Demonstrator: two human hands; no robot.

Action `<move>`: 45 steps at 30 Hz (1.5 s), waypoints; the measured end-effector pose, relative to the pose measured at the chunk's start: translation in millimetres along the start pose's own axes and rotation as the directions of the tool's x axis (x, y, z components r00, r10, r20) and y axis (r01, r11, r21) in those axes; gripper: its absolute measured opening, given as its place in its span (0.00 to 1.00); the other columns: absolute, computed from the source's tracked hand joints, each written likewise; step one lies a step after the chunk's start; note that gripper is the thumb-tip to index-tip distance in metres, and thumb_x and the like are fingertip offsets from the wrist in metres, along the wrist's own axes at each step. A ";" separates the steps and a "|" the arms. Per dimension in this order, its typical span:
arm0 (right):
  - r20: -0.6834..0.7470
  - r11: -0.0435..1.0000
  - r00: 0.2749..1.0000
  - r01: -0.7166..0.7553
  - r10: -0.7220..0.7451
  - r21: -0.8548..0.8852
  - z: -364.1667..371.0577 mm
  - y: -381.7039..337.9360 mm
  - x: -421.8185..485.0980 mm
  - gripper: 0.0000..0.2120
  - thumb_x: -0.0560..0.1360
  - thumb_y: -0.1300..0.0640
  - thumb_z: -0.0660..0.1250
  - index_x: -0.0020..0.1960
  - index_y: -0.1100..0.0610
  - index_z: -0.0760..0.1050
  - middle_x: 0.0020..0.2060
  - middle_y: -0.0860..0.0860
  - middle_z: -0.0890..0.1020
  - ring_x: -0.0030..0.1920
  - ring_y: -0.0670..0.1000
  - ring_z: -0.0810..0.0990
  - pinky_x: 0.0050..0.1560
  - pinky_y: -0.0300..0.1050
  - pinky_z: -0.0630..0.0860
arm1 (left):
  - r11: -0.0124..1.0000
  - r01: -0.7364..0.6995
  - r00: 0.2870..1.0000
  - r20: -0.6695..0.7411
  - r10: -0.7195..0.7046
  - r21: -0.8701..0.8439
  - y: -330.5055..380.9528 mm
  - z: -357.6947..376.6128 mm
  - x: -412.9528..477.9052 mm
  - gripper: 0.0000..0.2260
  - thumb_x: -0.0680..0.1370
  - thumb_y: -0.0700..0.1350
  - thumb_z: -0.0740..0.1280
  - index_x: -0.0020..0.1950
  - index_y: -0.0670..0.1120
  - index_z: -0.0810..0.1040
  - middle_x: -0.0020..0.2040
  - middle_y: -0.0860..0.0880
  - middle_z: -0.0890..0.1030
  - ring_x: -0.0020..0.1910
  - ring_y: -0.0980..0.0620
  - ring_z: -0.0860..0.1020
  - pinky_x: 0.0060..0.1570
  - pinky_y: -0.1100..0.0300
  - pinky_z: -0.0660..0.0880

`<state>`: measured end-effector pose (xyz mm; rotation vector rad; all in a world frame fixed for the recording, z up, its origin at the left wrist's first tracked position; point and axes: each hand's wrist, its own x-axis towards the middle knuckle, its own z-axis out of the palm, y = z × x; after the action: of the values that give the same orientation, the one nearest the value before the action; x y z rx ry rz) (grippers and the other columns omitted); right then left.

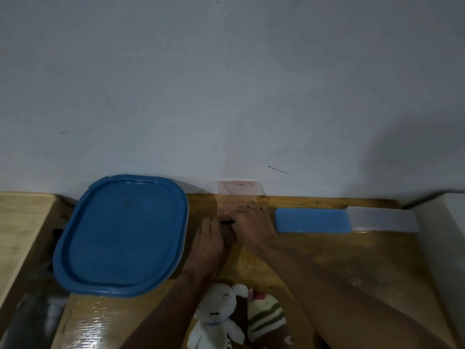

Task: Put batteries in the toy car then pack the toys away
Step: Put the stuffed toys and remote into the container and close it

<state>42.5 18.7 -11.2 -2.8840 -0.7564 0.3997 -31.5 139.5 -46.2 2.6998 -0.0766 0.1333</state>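
My left hand (210, 244) and my right hand (251, 222) meet at the back of the wooden table (327, 260), close to the wall. Both are closed around a small dark object (227, 222), of which only a black sliver shows between the fingers; what it is cannot be told. Right behind the hands stands a pale pink see-through box (236, 195). A white plush rabbit (217, 316) and a striped green and brown plush toy (266, 318) lie at the near edge between my forearms.
A large container with a blue lid (120, 235) sits on the left of the table. A flat blue case (312, 220) and a clear plastic box (382, 219) lie along the wall at the right. A white surface (450, 235) borders the right side.
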 end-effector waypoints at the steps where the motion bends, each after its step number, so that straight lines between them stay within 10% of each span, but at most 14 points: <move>1: -0.018 1.000 1.000 -0.004 0.004 0.006 -2.1 1.7 -1.6 0.13 0.77 0.56 0.64 0.61 0.51 0.75 0.62 0.51 0.76 0.63 0.55 0.69 0.62 0.54 0.64 | 0.998 0.024 1.000 0.017 -0.023 -0.056 -1.0 0.5 0.0 0.22 0.67 0.39 0.77 0.58 0.39 0.74 0.50 0.42 0.78 0.43 0.45 0.80 0.41 0.57 0.78; 6: -0.284 0.922 0.910 -0.206 0.303 0.327 -2.9 19.1 -12.8 0.09 0.75 0.58 0.64 0.55 0.58 0.76 0.50 0.55 0.79 0.52 0.56 0.75 0.48 0.49 0.73 | 0.966 0.211 0.976 0.089 -0.199 -0.153 -2.5 1.1 3.1 0.18 0.81 0.41 0.62 0.71 0.44 0.65 0.65 0.45 0.70 0.58 0.49 0.73 0.58 0.60 0.69; 10: -0.101 0.696 0.830 -0.387 0.549 0.605 -12.0 31.5 -8.4 0.18 0.77 0.59 0.64 0.66 0.57 0.69 0.59 0.56 0.78 0.58 0.56 0.76 0.54 0.48 0.75 | 0.959 0.243 0.966 0.127 -0.225 -0.145 -4.2 1.5 5.6 0.18 0.81 0.41 0.63 0.70 0.46 0.66 0.63 0.45 0.72 0.55 0.48 0.75 0.54 0.57 0.73; 15: 0.047 0.589 0.892 -0.336 0.450 0.735 -19.7 33.1 -8.3 0.25 0.76 0.62 0.64 0.71 0.48 0.66 0.64 0.49 0.75 0.49 0.49 0.79 0.49 0.43 0.78 | 0.937 0.303 0.947 0.165 -0.276 -0.176 -2.7 1.8 9.4 0.19 0.80 0.41 0.64 0.71 0.47 0.67 0.63 0.45 0.73 0.58 0.47 0.75 0.55 0.56 0.72; 20: -0.032 0.650 0.918 -0.255 0.395 0.716 -16.6 33.7 -18.3 0.16 0.75 0.64 0.65 0.59 0.50 0.73 0.55 0.49 0.79 0.52 0.47 0.77 0.47 0.40 0.76 | 0.903 0.368 0.927 0.158 -0.339 -0.220 1.0 -0.7 9.0 0.15 0.81 0.44 0.62 0.68 0.45 0.70 0.62 0.44 0.75 0.59 0.46 0.74 0.56 0.54 0.72; 39: -0.234 0.847 0.931 -0.123 0.279 0.518 19.8 29.5 -45.6 0.19 0.71 0.61 0.73 0.61 0.57 0.78 0.51 0.54 0.83 0.48 0.50 0.81 0.52 0.44 0.79 | 0.835 0.346 0.938 0.139 -0.317 -0.427 1.3 -9.6 8.4 0.14 0.77 0.49 0.70 0.62 0.49 0.80 0.53 0.51 0.82 0.52 0.53 0.79 0.51 0.57 0.78; 45: -0.238 0.861 0.936 -0.111 0.258 0.497 21.8 28.8 -47.7 0.17 0.72 0.60 0.72 0.61 0.58 0.78 0.52 0.53 0.84 0.49 0.49 0.81 0.52 0.44 0.79 | 0.821 0.367 0.929 0.133 -0.344 -0.438 6.4 -9.7 7.6 0.12 0.78 0.47 0.68 0.61 0.47 0.80 0.53 0.51 0.83 0.49 0.57 0.78 0.39 0.75 0.68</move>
<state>9.5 -28.6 -27.1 -2.4649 -0.2725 0.1332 -25.2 137.6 -34.0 2.1947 0.3444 -0.0609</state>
